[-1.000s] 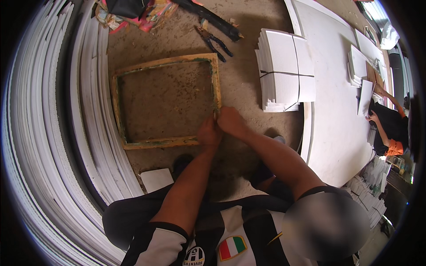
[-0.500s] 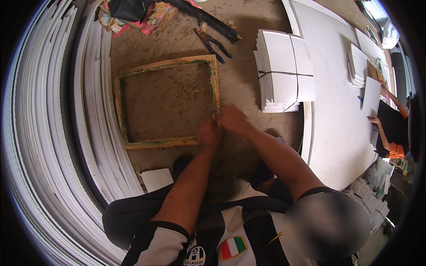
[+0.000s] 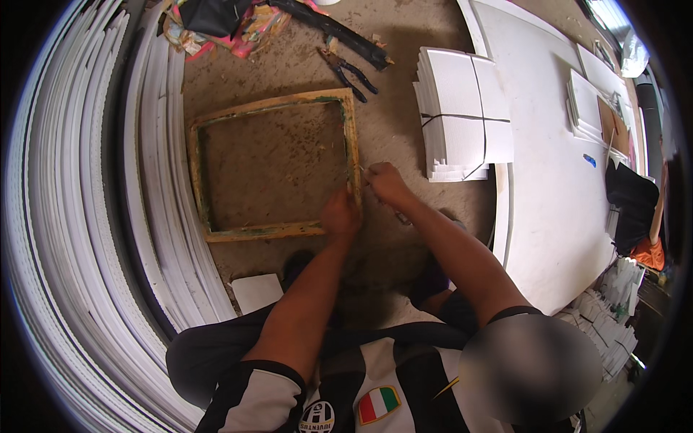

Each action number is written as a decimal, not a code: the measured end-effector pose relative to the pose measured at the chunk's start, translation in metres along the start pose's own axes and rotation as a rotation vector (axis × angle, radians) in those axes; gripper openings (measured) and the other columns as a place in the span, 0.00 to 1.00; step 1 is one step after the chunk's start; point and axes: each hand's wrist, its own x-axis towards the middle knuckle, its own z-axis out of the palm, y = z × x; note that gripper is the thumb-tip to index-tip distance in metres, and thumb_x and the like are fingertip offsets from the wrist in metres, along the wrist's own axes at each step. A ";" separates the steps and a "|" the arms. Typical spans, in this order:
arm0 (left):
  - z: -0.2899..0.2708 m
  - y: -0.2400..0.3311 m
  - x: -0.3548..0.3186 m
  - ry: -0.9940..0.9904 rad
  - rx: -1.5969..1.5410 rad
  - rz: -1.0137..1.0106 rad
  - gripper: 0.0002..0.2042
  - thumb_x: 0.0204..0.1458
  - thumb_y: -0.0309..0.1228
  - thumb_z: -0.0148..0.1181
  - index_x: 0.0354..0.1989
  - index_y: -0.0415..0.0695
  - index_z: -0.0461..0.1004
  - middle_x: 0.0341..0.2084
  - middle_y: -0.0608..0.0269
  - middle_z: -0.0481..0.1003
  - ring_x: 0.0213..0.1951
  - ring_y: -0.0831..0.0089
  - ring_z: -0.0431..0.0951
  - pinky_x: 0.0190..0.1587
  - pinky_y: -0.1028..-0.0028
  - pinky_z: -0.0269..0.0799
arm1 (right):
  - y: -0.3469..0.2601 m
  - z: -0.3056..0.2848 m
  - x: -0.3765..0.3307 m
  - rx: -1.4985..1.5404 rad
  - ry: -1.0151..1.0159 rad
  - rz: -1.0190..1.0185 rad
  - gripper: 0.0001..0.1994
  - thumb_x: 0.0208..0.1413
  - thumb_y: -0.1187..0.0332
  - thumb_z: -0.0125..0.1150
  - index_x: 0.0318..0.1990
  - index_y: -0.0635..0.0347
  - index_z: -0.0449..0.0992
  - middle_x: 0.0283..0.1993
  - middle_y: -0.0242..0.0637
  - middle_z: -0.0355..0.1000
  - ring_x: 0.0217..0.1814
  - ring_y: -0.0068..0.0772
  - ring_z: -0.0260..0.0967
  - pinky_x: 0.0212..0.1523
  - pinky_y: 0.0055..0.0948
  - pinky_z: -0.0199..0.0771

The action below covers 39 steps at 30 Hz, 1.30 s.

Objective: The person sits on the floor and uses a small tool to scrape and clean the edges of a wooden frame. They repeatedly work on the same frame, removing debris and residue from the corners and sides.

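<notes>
A rectangular wooden frame (image 3: 274,232), worn yellow-orange with dark green residue along its inner edges, lies over the dirt floor in front of me. My left hand (image 3: 341,215) is closed around its near right corner. Just right of the frame's right side is my right hand (image 3: 390,186), fingers curled in a fist. A thin tip shows at the knuckles and a small metallic loop below the palm, so it holds a small tool whose kind I cannot make out. Beyond the frame, dark-handled pliers (image 3: 350,74) lie on the floor.
Long white panels (image 3: 65,180) stand stacked along the left. A strapped bundle of white sheets (image 3: 465,115) sits right, beside a large white board (image 3: 548,216). A blue tool (image 3: 590,160) lies there, near a co-worker's orange sleeve (image 3: 648,254). Coloured scraps (image 3: 245,32) lie at the far side.
My right hand has drawn slightly right, away from the frame's side; my left hand keeps its hold. The co-worker's hands and the white sheet they held have left their place over the board.
</notes>
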 end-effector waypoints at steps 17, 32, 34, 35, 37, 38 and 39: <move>0.001 -0.009 -0.006 0.022 0.321 0.176 0.19 0.63 0.39 0.56 0.61 0.51 0.78 0.39 0.60 0.84 0.40 0.58 0.78 0.45 0.58 0.67 | -0.046 0.006 -0.032 -0.789 -0.034 0.052 0.22 0.63 0.49 0.57 0.46 0.62 0.81 0.44 0.56 0.81 0.49 0.59 0.81 0.50 0.53 0.82; -0.003 -0.005 -0.004 -0.015 0.234 0.181 0.20 0.56 0.38 0.63 0.58 0.49 0.79 0.30 0.63 0.83 0.33 0.61 0.80 0.39 0.60 0.71 | -0.052 0.019 -0.034 -0.886 -0.054 -0.025 0.16 0.62 0.59 0.58 0.46 0.64 0.78 0.41 0.51 0.82 0.45 0.53 0.83 0.44 0.49 0.84; 0.002 -0.010 -0.002 -0.019 0.218 0.192 0.21 0.55 0.38 0.63 0.58 0.48 0.79 0.29 0.62 0.83 0.32 0.61 0.80 0.39 0.60 0.72 | -0.039 0.023 -0.031 -0.887 -0.031 -0.056 0.16 0.61 0.58 0.58 0.44 0.65 0.77 0.38 0.52 0.81 0.41 0.54 0.83 0.41 0.49 0.84; 0.003 -0.011 -0.002 -0.025 0.211 0.196 0.22 0.55 0.38 0.63 0.58 0.48 0.79 0.28 0.62 0.82 0.32 0.61 0.80 0.38 0.59 0.72 | -0.036 0.024 -0.029 -0.904 -0.037 -0.060 0.16 0.61 0.59 0.58 0.44 0.65 0.77 0.39 0.52 0.81 0.42 0.54 0.82 0.41 0.49 0.83; 0.005 -0.013 -0.004 -0.016 0.182 0.212 0.22 0.54 0.38 0.64 0.59 0.48 0.79 0.27 0.61 0.81 0.31 0.60 0.80 0.38 0.59 0.72 | -0.031 0.025 -0.025 -0.939 -0.051 -0.069 0.16 0.61 0.59 0.58 0.44 0.66 0.77 0.39 0.54 0.81 0.44 0.53 0.82 0.42 0.51 0.83; 0.004 -0.012 -0.005 -0.012 0.166 0.221 0.23 0.54 0.38 0.64 0.59 0.48 0.79 0.27 0.61 0.81 0.31 0.60 0.80 0.38 0.59 0.72 | -0.031 0.025 -0.025 -0.902 -0.065 -0.042 0.16 0.61 0.59 0.58 0.45 0.66 0.77 0.41 0.54 0.81 0.46 0.53 0.82 0.44 0.50 0.83; 0.004 -0.010 -0.006 -0.017 0.189 0.202 0.23 0.54 0.38 0.64 0.59 0.48 0.79 0.26 0.61 0.81 0.31 0.60 0.80 0.38 0.59 0.72 | -0.031 0.025 -0.024 -0.866 -0.078 -0.016 0.16 0.61 0.60 0.58 0.45 0.66 0.77 0.42 0.54 0.81 0.47 0.54 0.82 0.46 0.50 0.82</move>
